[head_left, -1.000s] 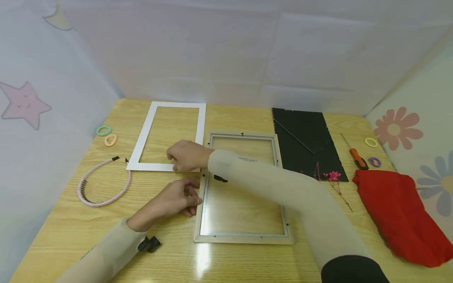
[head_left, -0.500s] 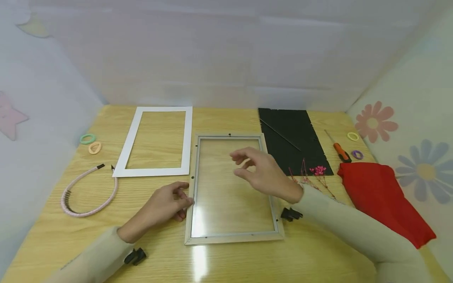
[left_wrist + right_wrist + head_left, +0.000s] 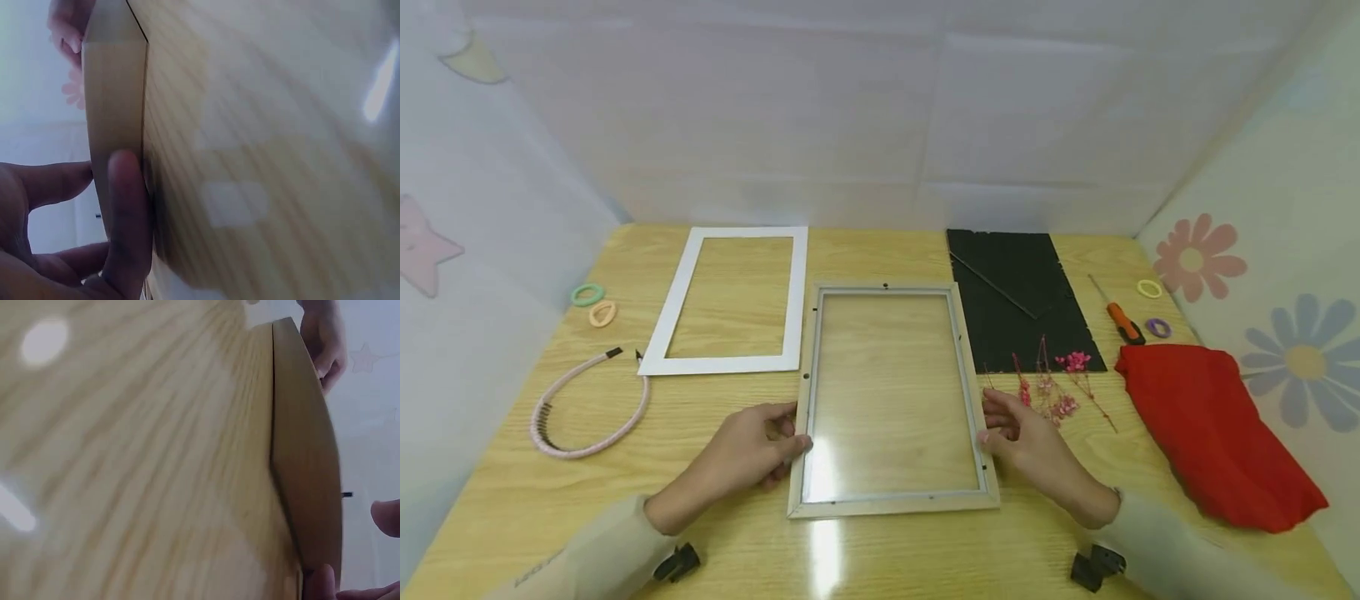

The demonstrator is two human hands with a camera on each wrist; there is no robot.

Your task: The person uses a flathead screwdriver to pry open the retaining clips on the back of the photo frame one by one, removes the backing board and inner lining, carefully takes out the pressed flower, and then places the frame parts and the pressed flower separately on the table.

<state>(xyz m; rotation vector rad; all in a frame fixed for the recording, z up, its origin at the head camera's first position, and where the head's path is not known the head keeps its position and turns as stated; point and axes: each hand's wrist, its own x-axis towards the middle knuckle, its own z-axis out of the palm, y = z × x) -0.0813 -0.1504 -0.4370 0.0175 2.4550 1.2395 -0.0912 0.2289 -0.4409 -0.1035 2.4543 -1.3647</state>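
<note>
At the middle of the table (image 3: 895,554), near its front edge, lies the picture frame (image 3: 891,504), glass in, flat on the wood. The left hand (image 3: 752,454) holds its left rail, thumb on top and fingers curled at the outer side; the left wrist view shows a thumb (image 3: 128,212) pressed against the rail. The right hand (image 3: 1026,446) meets the right rail with its fingertips, fingers lightly bent; how firmly it grips I cannot tell. To handle the frame well from here, I judge both hands should keep to the wooden rails, off the glass, and move evenly so the pane does not shift.

Toward the right front corner lies a red cloth (image 3: 1213,433). A black backing board (image 3: 1018,304) sits at the back edge, right of the frame, and a white mat (image 3: 797,296) at the back left. A pink headband (image 3: 587,404) lies near the left edge. Dried pink flowers (image 3: 1060,383) lie just beside the right hand, and a screwdriver (image 3: 1120,317) farther right.

Small grey lettering shows on the left sleeve (image 3: 580,562), too small to read. No other writing is visible.
</note>
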